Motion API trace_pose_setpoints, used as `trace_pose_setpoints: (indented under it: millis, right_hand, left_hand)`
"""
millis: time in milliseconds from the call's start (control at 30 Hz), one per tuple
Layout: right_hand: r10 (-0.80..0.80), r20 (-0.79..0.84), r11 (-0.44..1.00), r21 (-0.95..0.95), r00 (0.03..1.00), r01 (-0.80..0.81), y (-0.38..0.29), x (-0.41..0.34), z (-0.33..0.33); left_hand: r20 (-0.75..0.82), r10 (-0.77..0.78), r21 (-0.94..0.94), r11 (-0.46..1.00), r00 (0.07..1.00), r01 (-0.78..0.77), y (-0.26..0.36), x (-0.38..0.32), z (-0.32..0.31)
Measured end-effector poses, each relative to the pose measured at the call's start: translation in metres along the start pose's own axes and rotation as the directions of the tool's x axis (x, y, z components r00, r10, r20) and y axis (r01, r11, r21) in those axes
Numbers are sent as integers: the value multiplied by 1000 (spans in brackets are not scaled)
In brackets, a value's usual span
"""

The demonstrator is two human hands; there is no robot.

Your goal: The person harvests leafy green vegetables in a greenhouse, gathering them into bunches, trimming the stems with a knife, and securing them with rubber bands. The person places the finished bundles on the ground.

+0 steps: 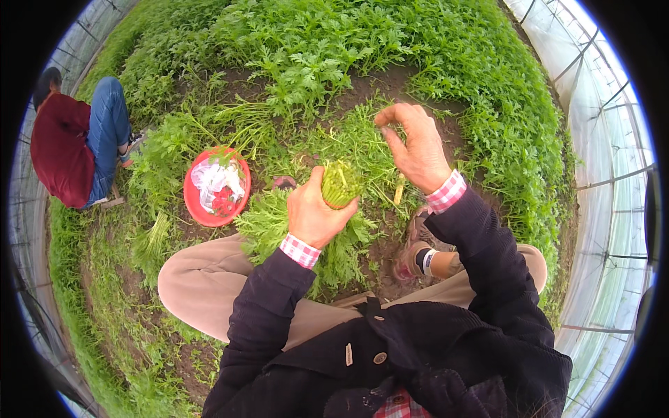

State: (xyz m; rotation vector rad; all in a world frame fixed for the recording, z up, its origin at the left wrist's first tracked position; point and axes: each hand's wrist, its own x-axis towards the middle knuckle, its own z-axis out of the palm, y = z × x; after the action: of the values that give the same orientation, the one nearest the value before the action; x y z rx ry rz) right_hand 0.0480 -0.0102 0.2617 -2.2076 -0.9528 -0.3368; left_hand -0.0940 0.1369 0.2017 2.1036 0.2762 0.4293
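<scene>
My left hand [319,209] grips a bundle of leafy greens [342,183], its cut stem ends turned up towards me. An orange-red band shows around the stems just above my fingers. The bundle's leaves [347,261] hang below the hand, between my knees. Raised to the right of the bundle is my right hand [415,143], apart from it. Its fingers are loosely bent, with a small gap between thumb and forefinger, and I see nothing held there. Beneath it, loose stems and leaf trimmings [360,128] cover the soil.
A red plastic basin [191,201] holding white plastic bags [206,180] stands left of my hands. Another bunch of cut greens [154,235] lies nearby. A narrow yellow object [399,190] lies near my shoe [418,235]. Growing greens [324,47] rise ahead. Another person [62,149] sits far left.
</scene>
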Motion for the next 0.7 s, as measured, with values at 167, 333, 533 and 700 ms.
trace_pose_setpoints:
  millis: [167, 333, 533, 700]
  right_hand:
    - [38, 275, 946, 300, 961, -123, -6, -20, -7]
    - [92, 454, 927, 286, 886, -243, -25, -36, -6]
    - [155, 500, 893, 297, 852, -337, -34, -30, -4]
    - [160, 502, 868, 339, 850, -363, -36, -32, -1]
  left_hand:
    - [-101, 52, -93, 994, 994, -61, 1, 1, 3]
    - [-145, 126, 153, 983, 981, -103, 2, -4, 9]
    - [-187, 234, 327, 931, 954, -164, -6, -5, 10]
    - [-176, 291, 336, 916, 940, -221, -9, -5, 12]
